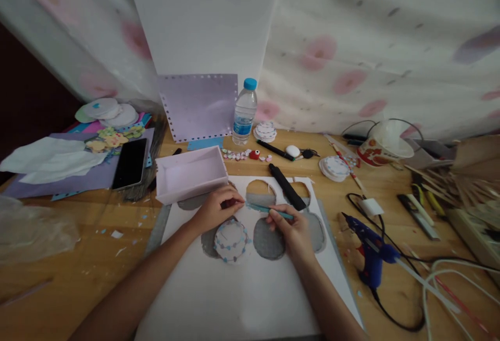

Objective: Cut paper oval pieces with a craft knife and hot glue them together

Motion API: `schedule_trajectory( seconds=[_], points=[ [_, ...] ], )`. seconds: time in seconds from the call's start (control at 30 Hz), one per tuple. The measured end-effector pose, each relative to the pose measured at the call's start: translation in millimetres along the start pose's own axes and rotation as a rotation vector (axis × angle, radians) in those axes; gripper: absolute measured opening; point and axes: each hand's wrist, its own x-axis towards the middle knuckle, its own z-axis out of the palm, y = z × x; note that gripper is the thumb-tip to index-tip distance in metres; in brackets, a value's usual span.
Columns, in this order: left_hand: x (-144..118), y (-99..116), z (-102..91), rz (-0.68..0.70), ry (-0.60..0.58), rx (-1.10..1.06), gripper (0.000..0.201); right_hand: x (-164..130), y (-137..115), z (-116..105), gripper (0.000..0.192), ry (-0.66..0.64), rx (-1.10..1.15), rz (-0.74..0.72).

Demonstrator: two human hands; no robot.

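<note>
Item 1, towards the desk's left edge: a black rectangular smartphone (130, 163), face up on purple paper, well clear of our work.

Item 2, behind the sheet's far left corner: a shallow white rectangular cardboard box (190, 172), open.

Item 3, at the desk's near edge, centre: a large white foam sheet with round holes cut through it (242, 299). We would keep it flat and unmoved while the blade runs.

Item 4: our left hand (216, 209), fingers curled and pinched down on the sheet just above a white foam disc edged with blue dots (231, 240). Best kept behind the cutting line.

Item 5: our right hand (294, 228), closed in a pen grip on a slim teal-handled craft knife (269, 210), its tip pointing left toward the left fingertips. Short, light strokes would serve.

Item 6, towards the right edge: a blue hot-glue gun (369, 250), lying apart, cable trailing.
</note>
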Motion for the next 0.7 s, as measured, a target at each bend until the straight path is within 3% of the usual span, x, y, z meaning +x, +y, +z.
schedule_trajectory(
  seconds=[0.5,0.7],
  points=[
    [-1.9,3.5,-2.7,-0.029,-0.056,-0.037,0.014,-3.6,-2.5,1.7,0.029,-0.07,-0.063,0.012],
    [-4.0,3.4,-4.0,-0.009,-0.075,-0.055,0.01,-5.6,-3.4,2.6,0.032,-0.014,-0.095,-0.008]
  ],
)
